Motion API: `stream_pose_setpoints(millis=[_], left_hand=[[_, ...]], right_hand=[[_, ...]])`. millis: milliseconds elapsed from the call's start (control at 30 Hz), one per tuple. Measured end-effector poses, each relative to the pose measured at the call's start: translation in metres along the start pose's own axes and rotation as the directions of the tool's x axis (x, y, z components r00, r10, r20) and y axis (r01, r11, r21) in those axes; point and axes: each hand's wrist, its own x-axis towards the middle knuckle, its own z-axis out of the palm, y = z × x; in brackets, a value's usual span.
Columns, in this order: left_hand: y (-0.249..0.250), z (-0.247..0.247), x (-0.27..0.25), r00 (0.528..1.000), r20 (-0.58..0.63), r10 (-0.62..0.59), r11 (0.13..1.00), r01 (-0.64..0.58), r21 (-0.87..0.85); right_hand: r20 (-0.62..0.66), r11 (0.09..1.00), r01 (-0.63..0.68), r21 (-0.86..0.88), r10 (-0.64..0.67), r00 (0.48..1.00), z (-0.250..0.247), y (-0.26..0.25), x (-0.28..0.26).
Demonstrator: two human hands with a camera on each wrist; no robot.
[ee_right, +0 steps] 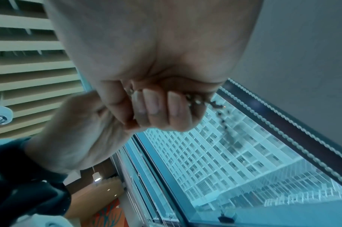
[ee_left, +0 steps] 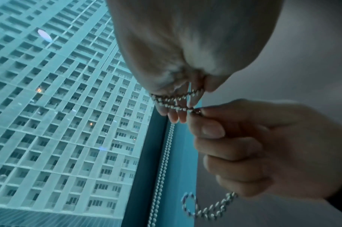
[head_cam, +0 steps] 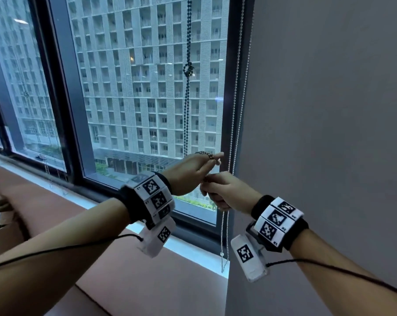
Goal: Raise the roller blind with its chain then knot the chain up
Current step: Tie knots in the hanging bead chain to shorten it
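Note:
A dark bead chain (head_cam: 187,115) hangs down in front of the window pane, with a knot (head_cam: 188,70) high up. Its lower end runs to my left hand (head_cam: 212,159), where a turn of it lies over the fingers (ee_left: 174,114). Just below, my right hand (head_cam: 210,187) grips the same chain in curled fingers (ee_right: 156,107). In the left wrist view the right thumb and forefinger pinch the beads (ee_left: 195,109), and a loose loop (ee_left: 203,207) dangles under that fist. The blind over this pane is out of view above.
A white bead chain (head_cam: 234,124) hangs close to the right of my hands, along the dark window frame (head_cam: 245,87). A grey lowered blind (head_cam: 330,110) fills the right side. A pale sill (head_cam: 193,254) and a brownish ledge (head_cam: 147,281) run below.

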Motion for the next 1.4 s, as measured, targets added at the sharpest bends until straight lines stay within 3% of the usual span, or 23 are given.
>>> stream_pose_setpoints(millis=[167, 267, 367, 467, 567, 767, 900, 1000, 1100, 1200, 1300, 1400], left_hand=[[-0.002, -0.021, 0.006, 0.991, 0.080, -0.106, 0.990, 0.098, 0.103], [0.003, -0.027, 0.004, 0.968, 0.168, -0.184, 0.971, 0.206, -0.124], [0.009, -0.030, 0.001, 0.960, 0.192, -0.204, 0.931, 0.251, -0.264], [0.010, -0.029, 0.001, 0.947, 0.211, -0.243, 0.959, 0.267, -0.097], [0.005, -0.031, 0.002, 0.944, 0.207, -0.259, 0.960, 0.275, -0.056], [0.006, -0.039, -0.003, 0.945, 0.237, -0.225, 0.958, 0.259, -0.126], [0.008, -0.040, -0.001, 0.947, 0.231, -0.224, 0.962, 0.252, -0.102], [0.007, -0.039, -0.001, 0.946, 0.230, -0.227, 0.960, 0.257, -0.110], [0.009, -0.037, 0.001, 0.952, 0.225, -0.206, 0.965, 0.236, -0.115], [0.015, -0.031, 0.003, 0.962, 0.207, -0.177, 0.969, 0.207, -0.133], [0.021, -0.025, 0.005, 0.963, 0.222, -0.155, 0.938, 0.214, -0.274], [0.023, -0.023, 0.007, 0.966, 0.204, -0.162, 0.893, 0.231, -0.387]], right_hand=[[-0.137, 0.937, 0.187, -0.295, -0.235, 0.962, -0.007, -0.012, -0.003], [-0.222, 0.925, 0.258, -0.278, -0.323, 0.920, -0.012, -0.014, -0.001], [-0.250, 0.949, 0.295, -0.111, -0.314, 0.916, -0.017, -0.014, 0.000], [-0.213, 0.948, 0.294, 0.120, -0.265, 0.941, -0.016, -0.016, 0.003], [-0.179, 0.942, 0.266, 0.205, -0.231, 0.956, -0.015, -0.021, 0.003], [-0.174, 0.982, 0.187, 0.028, -0.180, 0.968, -0.030, -0.019, -0.006], [-0.139, 0.990, 0.139, 0.033, -0.133, 0.981, -0.037, -0.019, -0.012], [-0.162, 0.980, 0.177, 0.092, -0.161, 0.974, -0.041, -0.017, -0.012], [-0.205, 0.965, 0.256, 0.066, -0.238, 0.949, -0.033, -0.018, -0.010], [-0.235, 0.940, 0.330, -0.089, -0.342, 0.910, -0.017, -0.025, -0.005], [-0.317, 0.869, 0.391, -0.303, -0.479, 0.818, -0.007, -0.026, 0.004], [-0.332, 0.739, 0.330, -0.587, -0.592, 0.735, -0.006, -0.021, 0.010]])
